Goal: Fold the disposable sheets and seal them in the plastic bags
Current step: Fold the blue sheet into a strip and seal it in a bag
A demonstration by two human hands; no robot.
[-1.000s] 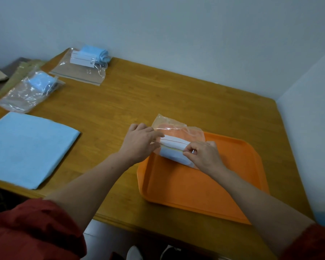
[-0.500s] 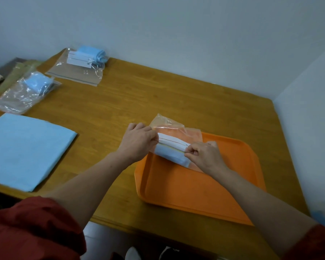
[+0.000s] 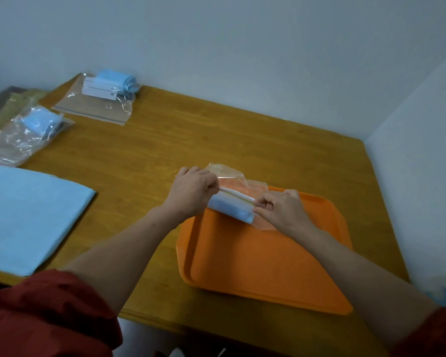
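From the head camera, you look down at a wooden table [image 3: 216, 135] that stands in the corner of a pale wall [image 3: 242, 47]. An orange tray [image 3: 268, 266] lies on the table in front of you, towards the right. The plastic bag [image 3: 232, 180] lies over the far left corner of this tray, and its far end reaches past the rim onto the table. Inside it you can see the folded sheet [image 3: 229, 208], light blue, just under the white closing strip [image 3: 236, 195] of the bag. Your left hand [image 3: 191, 191] is at the left end of the strip and its grip pinches it, with the fingers curled. Your right hand [image 3: 281, 210] is at the right end, and its grip pinches the strip there between thumb and fingers. The strip runs straight between the two hands. Far to the left, near the table's edge, a flat blue sheet [image 3: 31, 217] lies spread on the table. Beyond it there is a crumpled bag [image 3: 16, 140] with blue material inside. At the far left corner of the table lies a flat bag [image 3: 95, 109] with a rolled blue sheet [image 3: 121, 79] at its far end. A red sleeve [image 3: 44, 315] covers your left upper arm at the bottom of the view.
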